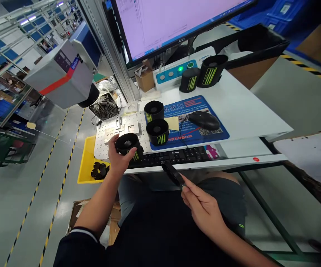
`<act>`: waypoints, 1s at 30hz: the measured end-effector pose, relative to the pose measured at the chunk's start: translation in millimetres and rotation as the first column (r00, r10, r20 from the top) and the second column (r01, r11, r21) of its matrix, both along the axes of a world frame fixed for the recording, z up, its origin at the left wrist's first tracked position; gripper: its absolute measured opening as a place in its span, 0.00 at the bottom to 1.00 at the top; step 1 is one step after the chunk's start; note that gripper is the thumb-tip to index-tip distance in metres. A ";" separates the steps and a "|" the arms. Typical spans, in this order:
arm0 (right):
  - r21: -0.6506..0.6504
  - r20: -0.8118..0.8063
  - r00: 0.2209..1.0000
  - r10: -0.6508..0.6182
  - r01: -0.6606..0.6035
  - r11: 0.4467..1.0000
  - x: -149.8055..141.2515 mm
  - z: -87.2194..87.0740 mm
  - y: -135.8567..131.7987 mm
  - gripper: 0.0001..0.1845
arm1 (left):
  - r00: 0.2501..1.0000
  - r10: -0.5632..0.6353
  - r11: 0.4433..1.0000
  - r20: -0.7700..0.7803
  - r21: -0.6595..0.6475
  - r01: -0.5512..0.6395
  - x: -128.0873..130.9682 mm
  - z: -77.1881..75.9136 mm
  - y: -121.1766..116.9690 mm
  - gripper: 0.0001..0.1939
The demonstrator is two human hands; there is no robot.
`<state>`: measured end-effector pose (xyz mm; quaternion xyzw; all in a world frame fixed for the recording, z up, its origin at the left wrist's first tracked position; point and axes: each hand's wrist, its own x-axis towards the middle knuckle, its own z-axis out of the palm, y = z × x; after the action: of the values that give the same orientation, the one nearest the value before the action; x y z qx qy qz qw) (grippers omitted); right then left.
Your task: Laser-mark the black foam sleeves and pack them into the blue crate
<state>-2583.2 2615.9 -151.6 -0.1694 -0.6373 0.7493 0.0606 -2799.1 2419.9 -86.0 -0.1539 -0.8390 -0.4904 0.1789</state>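
My left hand [118, 157] is wrapped round a black cylindrical housing [129, 144] with green stripes, at the left front edge of the table. In my right hand [200, 205] is a thin round black ring-like part [172, 173], pinched at its near end and held tilted in front of the keyboard [174, 156]. Two similar cylinders, one nearer [157, 132] and one farther [153, 110], stand just right of my left hand, partly on the blue mouse mat [216, 139]. Inside the held cylinder a pale, finned-looking centre shows.
A marking-machine head [65, 76] overhangs a perforated metal plate [100, 142]. Left of it stands a fan [104, 107]; below, a yellow bin [86, 163] holds several small black parts. A mouse [204, 120], more cylinders [212, 72], a button box [166, 77] and a monitor [177, 22] occupy the table.
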 end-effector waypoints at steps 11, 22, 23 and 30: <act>0.044 0.036 0.999 0.000 -0.001 0.999 7.0 -6.2 4.9 0.30 | 0.997 0.040 0.997 -0.059 -0.059 -0.044 -33.1 -46.9 32.0 0.45; -0.050 0.154 0.721 0.676 -0.678 0.734 -13.7 15.5 -11.0 0.32 | 0.802 -0.508 0.848 0.315 0.016 0.530 117.1 -38.9 -42.9 0.36; -0.018 0.171 0.682 0.711 -0.719 0.695 -17.7 17.6 -15.8 0.31 | 0.754 -0.540 0.826 0.375 0.065 0.560 128.9 -47.8 -50.8 0.34; 0.280 0.213 0.665 0.716 -0.743 0.608 -42.0 13.5 -49.8 0.26 | 0.651 -0.265 0.964 0.711 0.216 0.155 148.2 -113.4 -109.7 0.18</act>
<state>-2625.2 2566.1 -138.2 0.0886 -0.7729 0.5779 -0.2467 -2651.0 2310.2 -199.4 -0.0276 -0.7807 -0.5840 -0.2208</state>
